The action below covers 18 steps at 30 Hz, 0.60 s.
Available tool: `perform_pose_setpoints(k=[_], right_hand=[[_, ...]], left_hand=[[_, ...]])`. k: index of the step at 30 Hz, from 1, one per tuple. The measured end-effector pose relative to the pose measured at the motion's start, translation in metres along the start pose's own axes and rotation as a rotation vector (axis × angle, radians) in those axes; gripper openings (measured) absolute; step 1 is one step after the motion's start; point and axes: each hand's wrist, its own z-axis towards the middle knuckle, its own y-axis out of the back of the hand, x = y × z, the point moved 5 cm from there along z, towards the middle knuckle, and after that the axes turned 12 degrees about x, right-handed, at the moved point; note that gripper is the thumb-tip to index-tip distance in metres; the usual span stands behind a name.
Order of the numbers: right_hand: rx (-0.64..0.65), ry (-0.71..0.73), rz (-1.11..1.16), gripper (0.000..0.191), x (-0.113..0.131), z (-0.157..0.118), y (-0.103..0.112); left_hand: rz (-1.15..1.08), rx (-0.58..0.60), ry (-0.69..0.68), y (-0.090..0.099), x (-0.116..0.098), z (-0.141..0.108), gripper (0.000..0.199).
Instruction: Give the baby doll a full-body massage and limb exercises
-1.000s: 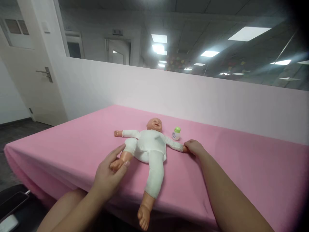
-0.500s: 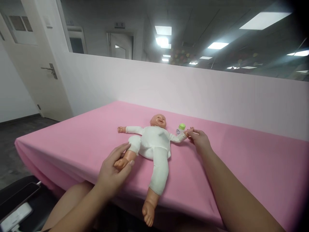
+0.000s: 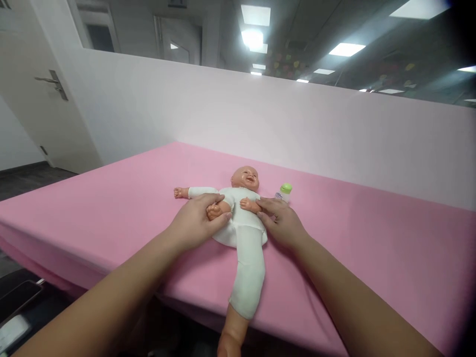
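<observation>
A baby doll (image 3: 250, 233) with a white cloth body lies on its back on the pink-covered table (image 3: 122, 208), head toward the wall. My left hand (image 3: 199, 218) is wrapped round the doll's bent leg near the foot (image 3: 214, 212), pressing it up against the belly. With fingers and thumb, my right hand (image 3: 282, 220) grips the doll's arm at the wrist, and the doll's small hand (image 3: 245, 203) rests over its chest. The doll's other arm (image 3: 182, 192) stretches out to the left. Its other leg (image 3: 247, 277) extends over the table's front edge.
A small bottle with a green cap (image 3: 285, 189) stands just behind my right hand, partly hidden. A white wall (image 3: 260, 114) with a window above borders the table's back. At lower left, a white device (image 3: 14, 332) lies on a dark surface. A door (image 3: 44, 89) is at far left.
My left hand has pushed the doll's leg up toward its belly. My right hand has brought the doll's arm inward from the side across its chest. The view has tilted down slightly.
</observation>
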Motion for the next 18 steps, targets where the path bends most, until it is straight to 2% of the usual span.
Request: perform_pose_setpoints(k=[5, 12, 18], right_hand=[[0.041, 0.022, -0.071, 0.035, 0.003, 0.007, -0.007], [0.086, -0.007, -0.115, 0.036, 0.001, 0.012, -0.011], [0.012, -0.038, 0.012, 0.043, -0.009, 0.014, -0.014]], left_hand=[[-0.045, 0.032, 0.029, -0.003, 0.007, 0.002, 0.046], [-0.091, 0.077, 0.028, 0.001, 0.002, 0.0, 0.037], [-0.069, 0.005, 0.04, 0.0, 0.004, -0.005, 0.041]])
